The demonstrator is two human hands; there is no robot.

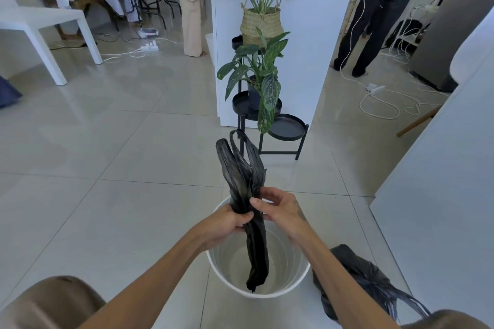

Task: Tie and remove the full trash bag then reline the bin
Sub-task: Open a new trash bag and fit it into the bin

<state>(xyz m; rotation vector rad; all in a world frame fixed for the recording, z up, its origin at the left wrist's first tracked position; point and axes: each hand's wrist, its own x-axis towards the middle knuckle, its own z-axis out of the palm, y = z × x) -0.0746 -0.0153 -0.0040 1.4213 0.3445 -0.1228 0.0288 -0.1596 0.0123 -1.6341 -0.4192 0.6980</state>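
Head view. Left hand (229,222) and right hand (278,209) both grasp a folded black bag (247,187) above the white bin (258,295) — fingers of each clenched on its middle. The bag's handle loops stand upward; its lower end hangs inside the bin. Full tied bag (355,272) lies on the tile floor (107,195) just right of the bin, touching it or nearly so.

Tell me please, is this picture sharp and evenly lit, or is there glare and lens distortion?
Head view: the hands and the new black bag are fairly sharp; soft window glare sheens the floor tiles; wide-angle distortion bends the white cabinet at the right; the far background is slightly soft.
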